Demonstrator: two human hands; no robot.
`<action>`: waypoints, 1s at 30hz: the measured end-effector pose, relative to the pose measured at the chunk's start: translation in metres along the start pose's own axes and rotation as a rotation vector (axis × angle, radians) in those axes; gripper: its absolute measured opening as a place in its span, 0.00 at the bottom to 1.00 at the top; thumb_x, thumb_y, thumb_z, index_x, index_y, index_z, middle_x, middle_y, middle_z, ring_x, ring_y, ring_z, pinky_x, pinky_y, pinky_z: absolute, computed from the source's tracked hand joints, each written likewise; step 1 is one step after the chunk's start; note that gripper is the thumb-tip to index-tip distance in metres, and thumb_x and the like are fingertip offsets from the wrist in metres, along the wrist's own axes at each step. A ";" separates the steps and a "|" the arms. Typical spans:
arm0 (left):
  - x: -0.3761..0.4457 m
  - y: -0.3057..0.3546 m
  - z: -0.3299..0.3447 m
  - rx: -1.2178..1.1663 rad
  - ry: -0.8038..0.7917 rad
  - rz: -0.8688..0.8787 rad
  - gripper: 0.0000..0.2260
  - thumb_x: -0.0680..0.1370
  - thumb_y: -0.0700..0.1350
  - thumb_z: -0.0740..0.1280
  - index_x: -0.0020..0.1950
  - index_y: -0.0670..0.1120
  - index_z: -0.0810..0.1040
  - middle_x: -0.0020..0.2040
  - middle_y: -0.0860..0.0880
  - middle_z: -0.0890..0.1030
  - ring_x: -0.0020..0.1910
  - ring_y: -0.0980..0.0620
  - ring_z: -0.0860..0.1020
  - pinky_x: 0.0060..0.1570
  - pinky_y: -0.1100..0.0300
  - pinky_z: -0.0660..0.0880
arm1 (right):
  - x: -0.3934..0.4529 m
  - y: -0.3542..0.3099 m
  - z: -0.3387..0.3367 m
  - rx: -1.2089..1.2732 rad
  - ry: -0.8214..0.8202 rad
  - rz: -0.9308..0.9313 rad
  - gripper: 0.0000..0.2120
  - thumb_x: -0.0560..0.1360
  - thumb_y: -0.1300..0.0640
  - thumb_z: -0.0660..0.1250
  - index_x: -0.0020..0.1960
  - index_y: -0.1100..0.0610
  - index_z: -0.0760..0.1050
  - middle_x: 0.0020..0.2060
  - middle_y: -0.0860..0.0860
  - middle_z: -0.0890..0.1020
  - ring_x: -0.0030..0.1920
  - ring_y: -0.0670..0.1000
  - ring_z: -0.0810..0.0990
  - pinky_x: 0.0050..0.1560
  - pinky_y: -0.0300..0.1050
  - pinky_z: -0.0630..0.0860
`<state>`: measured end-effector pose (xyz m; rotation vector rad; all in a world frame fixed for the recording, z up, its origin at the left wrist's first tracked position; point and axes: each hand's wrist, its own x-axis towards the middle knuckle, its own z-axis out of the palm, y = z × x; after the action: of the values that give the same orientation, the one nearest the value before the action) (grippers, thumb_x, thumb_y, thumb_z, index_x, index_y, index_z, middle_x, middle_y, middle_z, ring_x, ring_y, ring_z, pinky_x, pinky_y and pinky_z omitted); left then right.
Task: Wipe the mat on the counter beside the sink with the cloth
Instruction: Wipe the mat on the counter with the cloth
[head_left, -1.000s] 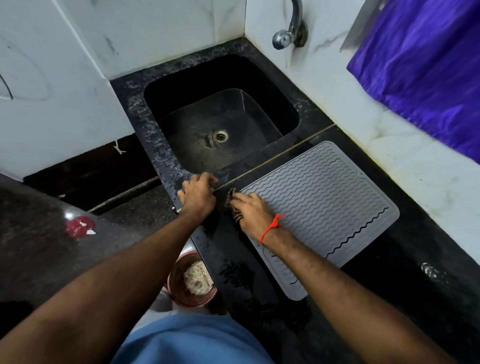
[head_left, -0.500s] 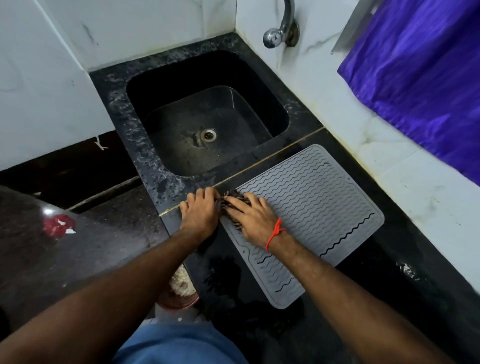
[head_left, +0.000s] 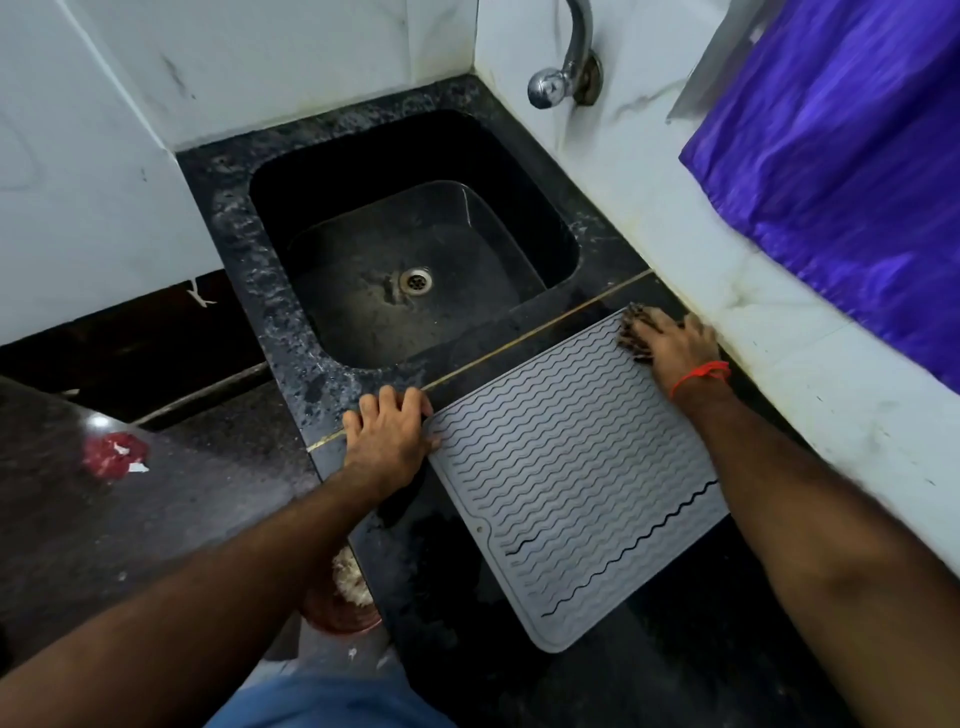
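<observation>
Two hands share the job on the dark bench (head_left: 675, 665), which fills the lower centre of the frame below the black sink (head_left: 291, 338). The grey ribbed mat (head_left: 566, 467) lies at centre right, just beside the sink. Wiping looks under way, at the mat's upper corner near the white wall; the next stroke likely calls for drawing the cloth back down across the ribs. The left hand (head_left: 387, 436) rests flat, fingers spread, pinning the mat's left corner. The right hand (head_left: 675, 348) presses the dark cloth (head_left: 631, 332) down, its grip closed over it.
</observation>
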<state>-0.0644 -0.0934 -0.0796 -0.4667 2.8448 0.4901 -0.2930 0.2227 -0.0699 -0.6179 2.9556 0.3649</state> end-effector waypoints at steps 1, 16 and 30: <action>0.000 0.000 0.000 -0.001 0.001 0.003 0.17 0.76 0.58 0.68 0.60 0.54 0.67 0.58 0.47 0.67 0.59 0.44 0.65 0.59 0.45 0.61 | 0.003 0.007 0.002 0.059 -0.035 0.093 0.24 0.76 0.60 0.60 0.71 0.48 0.66 0.73 0.52 0.64 0.61 0.66 0.68 0.60 0.59 0.67; -0.022 0.016 0.009 0.070 -0.146 0.107 0.24 0.75 0.54 0.67 0.68 0.55 0.64 0.62 0.47 0.64 0.60 0.42 0.64 0.59 0.45 0.63 | -0.188 -0.193 0.006 0.253 0.139 -0.427 0.25 0.71 0.60 0.51 0.64 0.47 0.72 0.72 0.46 0.68 0.54 0.59 0.74 0.48 0.54 0.75; -0.020 0.012 0.014 0.066 -0.169 0.096 0.28 0.71 0.65 0.70 0.65 0.58 0.63 0.61 0.50 0.64 0.59 0.47 0.64 0.60 0.47 0.63 | -0.082 0.020 0.027 -0.042 0.104 -0.147 0.24 0.68 0.66 0.68 0.63 0.53 0.76 0.68 0.55 0.73 0.53 0.69 0.74 0.49 0.63 0.75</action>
<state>-0.0481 -0.0723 -0.0834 -0.2646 2.7194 0.4288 -0.2253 0.2783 -0.0798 -0.8783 2.9820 0.3930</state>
